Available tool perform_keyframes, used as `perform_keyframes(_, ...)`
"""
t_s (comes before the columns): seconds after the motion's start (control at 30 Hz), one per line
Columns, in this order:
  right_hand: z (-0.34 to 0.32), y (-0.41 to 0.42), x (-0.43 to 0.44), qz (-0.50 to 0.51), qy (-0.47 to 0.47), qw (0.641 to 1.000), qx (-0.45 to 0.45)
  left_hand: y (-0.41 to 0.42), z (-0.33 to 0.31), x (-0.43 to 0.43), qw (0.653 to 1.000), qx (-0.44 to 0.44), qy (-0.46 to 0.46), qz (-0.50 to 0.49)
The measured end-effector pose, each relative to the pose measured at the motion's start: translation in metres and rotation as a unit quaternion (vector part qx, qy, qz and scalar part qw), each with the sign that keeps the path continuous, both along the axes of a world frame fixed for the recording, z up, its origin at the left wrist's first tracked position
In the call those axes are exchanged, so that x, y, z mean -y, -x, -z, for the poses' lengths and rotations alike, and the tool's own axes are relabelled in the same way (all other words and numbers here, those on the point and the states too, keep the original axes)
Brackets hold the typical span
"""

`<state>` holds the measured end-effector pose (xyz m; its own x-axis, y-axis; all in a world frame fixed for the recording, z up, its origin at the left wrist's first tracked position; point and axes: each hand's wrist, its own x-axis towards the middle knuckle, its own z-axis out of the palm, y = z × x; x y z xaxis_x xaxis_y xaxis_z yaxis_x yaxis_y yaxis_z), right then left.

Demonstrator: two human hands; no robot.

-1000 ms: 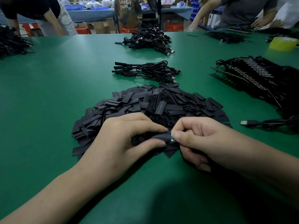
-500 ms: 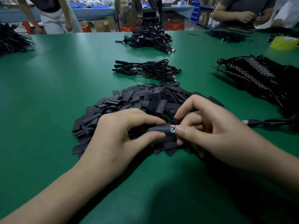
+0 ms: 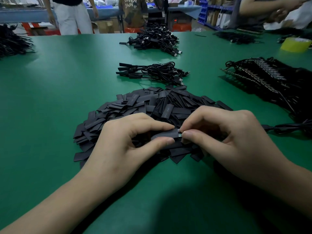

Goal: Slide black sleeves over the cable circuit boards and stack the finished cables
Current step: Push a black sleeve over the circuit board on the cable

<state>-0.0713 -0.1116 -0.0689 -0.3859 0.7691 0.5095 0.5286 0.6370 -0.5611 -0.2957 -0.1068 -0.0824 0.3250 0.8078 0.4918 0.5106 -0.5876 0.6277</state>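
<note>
My left hand (image 3: 125,141) pinches a black sleeve (image 3: 165,133) between thumb and forefinger, just above a wide heap of loose black sleeves (image 3: 145,107). A sliver of circuit board (image 3: 180,133) shows at the sleeve's right end. My right hand (image 3: 226,137) pinches that board end with thumb and fingertip. Its cable (image 3: 287,128) trails off to the right across the green table (image 3: 50,102). A small bundle of sleeved cables (image 3: 152,72) lies beyond the heap.
A larger pile of cables (image 3: 155,39) sits farther back. Rows of bare-board cables (image 3: 263,81) fill the right side. A yellow tape roll (image 3: 295,44) stands at the far right, another cable pile (image 3: 11,41) at the far left. People stand beyond the table's far edge.
The sleeve has slid farther over the board, leaving less of it showing. My right hand has opened its outer fingers and shifted its pinch to the board's end. Both hands rose slightly.
</note>
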Motion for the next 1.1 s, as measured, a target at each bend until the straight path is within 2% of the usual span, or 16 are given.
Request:
perform_keyframes(0.17,0.0021,-0.0004,-0.0005,-0.015,0.034,0.999,-0.032,-0.0013,0.0009,-0.0002,1.000,0.004,0.014,0.012)
perform_keyframes(0.33,0.0015,-0.0013,-0.0021,-0.018,0.009,1.000,-0.004,-0.0006,0.0015,-0.0011,0.999,0.014,0.027,0.019)
perform_keyframes(0.5,0.0022,-0.0022,-0.0023,-0.012,-0.010,1.000,0.024,-0.0005,0.0007,0.0001,1.000,-0.007,0.006,0.018)
perform_keyframes(0.83,0.0073,0.0004,0.0000,0.000,0.041,0.999,-0.018,-0.0021,-0.0030,0.0027,0.999,-0.019,-0.039,0.001)
perform_keyframes(1.1,0.0053,0.0044,0.0036,-0.005,0.049,0.999,-0.023,-0.0031,-0.0022,0.0027,0.999,-0.015,-0.031,0.006)
